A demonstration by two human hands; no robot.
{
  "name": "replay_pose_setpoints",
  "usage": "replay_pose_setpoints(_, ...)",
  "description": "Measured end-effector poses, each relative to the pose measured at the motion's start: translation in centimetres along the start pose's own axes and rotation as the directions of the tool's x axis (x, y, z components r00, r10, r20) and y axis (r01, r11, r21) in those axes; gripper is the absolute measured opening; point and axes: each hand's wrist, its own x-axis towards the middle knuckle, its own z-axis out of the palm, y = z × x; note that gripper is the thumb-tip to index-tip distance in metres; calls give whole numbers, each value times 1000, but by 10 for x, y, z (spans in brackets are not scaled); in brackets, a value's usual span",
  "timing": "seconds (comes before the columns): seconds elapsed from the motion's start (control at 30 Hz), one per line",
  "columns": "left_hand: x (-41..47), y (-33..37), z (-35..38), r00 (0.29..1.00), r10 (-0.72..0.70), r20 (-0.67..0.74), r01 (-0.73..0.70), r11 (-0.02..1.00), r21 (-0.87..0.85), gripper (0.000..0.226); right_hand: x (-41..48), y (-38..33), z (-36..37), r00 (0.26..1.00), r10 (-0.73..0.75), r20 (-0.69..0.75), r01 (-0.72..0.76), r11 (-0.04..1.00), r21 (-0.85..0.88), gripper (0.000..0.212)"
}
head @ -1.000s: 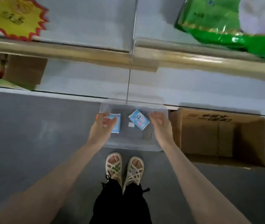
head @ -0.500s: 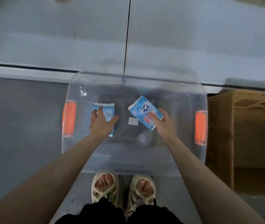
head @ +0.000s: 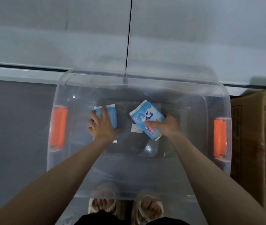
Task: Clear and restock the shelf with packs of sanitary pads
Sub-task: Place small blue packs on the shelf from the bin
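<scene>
Two blue-and-white packs of sanitary pads lie on the bottom of a clear plastic bin [head: 224, 101], which stands on the grey floor [head: 15, 130] against the foot of the white shelf [head: 194, 38]. The left pack [head: 112, 116] lies flat and roughly square to the bin. The left hand [head: 102, 127] covers most of it, fingers spread over its face toward the far and left edges and thumb out by its right edge; whether the fingers have closed round the pack cannot be told. The right pack [head: 145, 116] sits askew, one corner turned toward the shelf. The right hand [head: 167, 127] pinches it at its right side, thumb laid across the printed face and fingers hidden behind the edge. A small white label [head: 136, 128] lies on the bin bottom between the two packs. Orange latches mark the bin's left [head: 58, 127] and right [head: 219, 138] ends; a cardboard box [head: 249, 143] stands just beside the bin on the right, and sandalled feet [head: 103, 203] show through its near wall. The step in hand appears to be the restocking pickup, one pack per hand. The next move calls for a firm closure of the left hand, a lift clear of the bin rim, and a carry up to the shelf, whose visible board holds no packs.
</scene>
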Motion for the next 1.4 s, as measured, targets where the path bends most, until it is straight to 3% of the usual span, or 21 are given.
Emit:
replay_pose_setpoints(0.17, 2, 0, -19, 997, 60, 39, -41, 923, -382, 93, -11, -1, -1, 999, -40, 24, 37, 991, 132, 58)
replay_pose_setpoints(0.23, -16, 7, -31, 989, 104, 109, -22, 813, -582, 93, -29, -4, -11, 999, -36, 9, 32, 970, 240, 48)
replay_pose_setpoints(0.33, -60, 13, -55, 970, 85, 230, 134, 604, -786, 89, -77, -9, -33, 999, -39, -15, 42, 927, 372, 45)
replay_pose_setpoints(0.53, -183, 24, -145, 869, 256, 423, 340, 312, -887, 45, -220, -35, -102, 996, -81, -29, 84, 833, 547, 24)
replay_pose_setpoints(0.63, -233, 31, -190, 829, 327, 454, 392, 239, -888, 59, -282, -54, -135, 996, -87, -37, 92, 801, 592, 26)
replay_pose_setpoints(0.77, -325, 56, -275, 782, 439, 443, 369, 246, -896, 39, -385, -86, -204, 987, -137, -78, 157, 794, 588, 46)
replay_pose_setpoints(0.87, -389, 81, -341, 734, 506, 452, 312, 341, -887, 73, -456, -111, -259, 980, -161, -119, 200, 783, 589, 48)
replay_pose_setpoints(0.97, -442, 110, -410, 677, 603, 422, 186, 415, -891, 79, -519, -138, -313, 966, -161, -203, 253, 755, 605, 51)
replay_pose_setpoints(1.1, -490, 146, -484, 656, 699, 285, 38, 346, -937, 69, -584, -171, -370, 914, -176, -364, 382, 672, 634, 44)
replay_pose_setpoints(1.27, -562, 183, -560, 600, 766, 231, -129, 378, -917, 72, -680, -181, -434, 844, -169, -508, 515, 520, 682, 39)
replay_pose_setpoints(1.4, -616, 224, -613, 547, 831, 103, -252, 280, -926, 63, -750, -181, -494, 751, -210, -626, 646, 424, 634, 30)
